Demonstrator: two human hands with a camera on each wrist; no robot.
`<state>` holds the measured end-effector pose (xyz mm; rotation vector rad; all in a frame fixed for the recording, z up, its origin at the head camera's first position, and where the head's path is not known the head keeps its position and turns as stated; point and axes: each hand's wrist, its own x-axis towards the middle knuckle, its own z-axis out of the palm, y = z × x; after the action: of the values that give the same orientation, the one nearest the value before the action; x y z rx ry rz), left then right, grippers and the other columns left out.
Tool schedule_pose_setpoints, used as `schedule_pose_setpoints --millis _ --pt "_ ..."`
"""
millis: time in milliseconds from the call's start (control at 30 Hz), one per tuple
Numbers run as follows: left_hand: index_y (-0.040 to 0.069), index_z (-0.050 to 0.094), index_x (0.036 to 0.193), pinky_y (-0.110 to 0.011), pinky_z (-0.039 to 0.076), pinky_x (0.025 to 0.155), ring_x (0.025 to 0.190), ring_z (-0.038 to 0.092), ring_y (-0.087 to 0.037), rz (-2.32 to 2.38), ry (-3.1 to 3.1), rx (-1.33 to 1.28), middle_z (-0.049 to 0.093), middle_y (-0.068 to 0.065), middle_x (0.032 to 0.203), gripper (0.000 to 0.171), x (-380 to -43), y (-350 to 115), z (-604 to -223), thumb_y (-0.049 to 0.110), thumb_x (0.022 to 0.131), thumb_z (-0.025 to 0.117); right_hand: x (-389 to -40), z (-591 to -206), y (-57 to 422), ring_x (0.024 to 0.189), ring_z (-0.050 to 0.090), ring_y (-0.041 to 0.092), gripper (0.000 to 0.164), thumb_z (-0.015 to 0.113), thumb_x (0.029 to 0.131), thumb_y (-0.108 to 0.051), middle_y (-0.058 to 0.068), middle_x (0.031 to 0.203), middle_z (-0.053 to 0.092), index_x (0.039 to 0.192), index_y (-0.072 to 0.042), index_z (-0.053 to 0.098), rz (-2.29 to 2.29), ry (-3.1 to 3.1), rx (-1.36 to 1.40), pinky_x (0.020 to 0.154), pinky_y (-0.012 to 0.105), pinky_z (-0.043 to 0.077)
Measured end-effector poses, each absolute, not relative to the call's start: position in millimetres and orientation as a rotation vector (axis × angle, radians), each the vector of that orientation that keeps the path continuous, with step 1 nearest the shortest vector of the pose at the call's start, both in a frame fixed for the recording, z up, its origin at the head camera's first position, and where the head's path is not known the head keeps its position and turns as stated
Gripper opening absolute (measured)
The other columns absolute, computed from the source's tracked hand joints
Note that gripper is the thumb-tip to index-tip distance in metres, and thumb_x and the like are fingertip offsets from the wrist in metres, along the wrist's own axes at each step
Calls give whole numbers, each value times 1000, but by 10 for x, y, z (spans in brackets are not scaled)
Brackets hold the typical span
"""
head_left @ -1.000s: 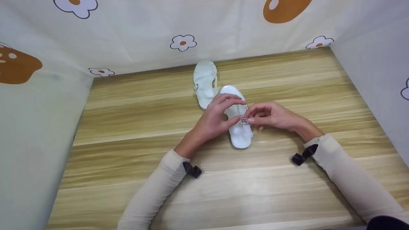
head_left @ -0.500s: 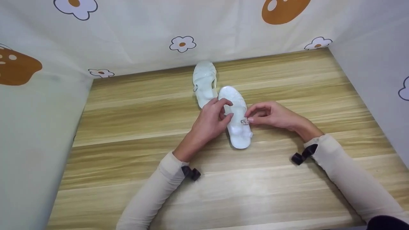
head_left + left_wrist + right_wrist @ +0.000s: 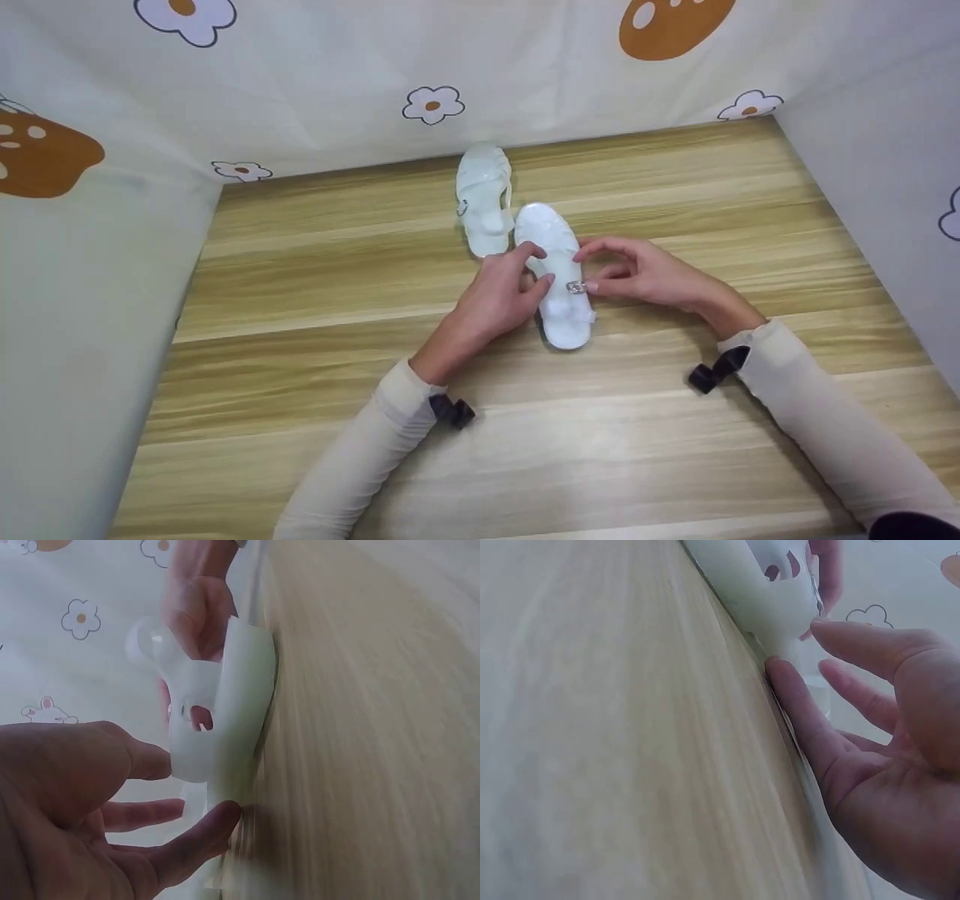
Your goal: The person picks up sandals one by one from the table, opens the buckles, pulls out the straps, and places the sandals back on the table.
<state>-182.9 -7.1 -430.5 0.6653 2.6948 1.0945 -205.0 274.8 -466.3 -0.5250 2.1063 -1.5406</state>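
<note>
A pale, translucent jelly sandal (image 3: pixel 566 322) lies on the table between the two hands, with a small silver buckle (image 3: pixel 576 287) on its strap. My left hand (image 3: pixel 495 300) is at its left side; in the left wrist view the thumb meets the strap (image 3: pixel 193 757) and a fingertip (image 3: pixel 225 816) rests at the sole's edge. On the other side is my right hand (image 3: pixel 637 274), its thumb at the buckle and its index finger spread apart at the sandal's edge. In the right wrist view, a fingertip (image 3: pixel 780 669) touches beside the sole.
The matching sandal (image 3: pixel 484 199) lies just behind and to the left, close to the back wall (image 3: pixel 337 82), which has printed flowers. The wood-grain tabletop (image 3: pixel 300 255) runs out to side walls. Black wrist mounts (image 3: pixel 454 411) sit on both sleeves.
My left hand has drawn back from the buckle to the sandal's left side. My right index finger has parted from the buckle, while the thumb stays at it. The sandals keep their place.
</note>
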Motion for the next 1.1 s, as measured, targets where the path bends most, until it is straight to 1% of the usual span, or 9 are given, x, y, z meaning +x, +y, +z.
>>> schedule_pose_setpoints --millis 67,167,267,333,467,667,833,1000,1100 --pt "4 63 137 -22 37 50 56 50 -7 1122 2657 650 64 -4 72 37 -1827 -69 -4286 23 106 70 -2049 -4654 2749 119 76 25 48 83 98 -18 5 171 40 142 -15 64 -1536 2102 -522 96 27 61" --pt "5 61 139 -23 44 56 64 60 -9 1160 2624 630 72 -8 81 39 -1830 -65 -4263 21 105 70 -2051 -4639 2740 118 76 23 52 82 98 -19 6 166 46 145 -14 61 -1538 2096 -519 96 27 61" --pt "5 59 142 -27 56 71 85 73 -14 1207 2596 605 78 -11 100 41 -1839 -57 -4262 20 105 70 -2051 -4622 2724 121 75 23 57 83 98 -20 7 160 52 149 -13 58 -1573 2076 -491 97 29 61" --pt "7 56 145 -32 61 83 101 77 -19 1243 2573 584 77 -14 113 45 -1845 -53 -4269 19 105 71 -2047 -4612 2709 122 75 23 60 82 98 -19 9 158 54 151 -12 55 -1612 2059 -465 97 30 62" --pt "9 51 151 -39 63 99 122 75 -27 1362 2527 535 70 -18 138 52 -1858 -40 -4299 16 103 73 -2042 -4612 2666 124 73 24 63 81 99 -14 13 159 51 154 -8 51 -1707 2024 -433 98 35 64" --pt "8 44 156 -42 60 108 131 70 -30 1635 2460 462 61 -19 155 60 -1895 26 -4395 10 103 72 -2060 -4643 2607 123 70 22 67 77 101 -11 11 168 43 159 -7 44 -1834 2047 -393 101 30 61" --pt "8 44 157 -40 57 113 136 66 -28 1821 2394 394 60 -19 157 58 -1946 144 -4456 6 104 68 -2104 -4651 2596 120 71 17 69 75 101 -6 11 176 36 160 -5 39 -1962 2073 -333 102 24 58" --pt "3 46 154 -35 58 108 120 67 -21 1934 2378 393 70 -18 130 52 -2033 265 -4479 1 104 63 -2207 -4643 2600 114 71 13 73 71 102 -2 15 176 35 164 -4 33 -2050 2076 -300 101 24 58" --pt "1 47 152 -32 58 103 114 65 -21 1941 2419 403 69 -19 123 50 -2097 329 -4491 -1 105 60 -2299 -4641 2594 114 70 11 73 68 103 -1 14 177 33 167 -5 31 -2061 2068 -282 102 23 57"
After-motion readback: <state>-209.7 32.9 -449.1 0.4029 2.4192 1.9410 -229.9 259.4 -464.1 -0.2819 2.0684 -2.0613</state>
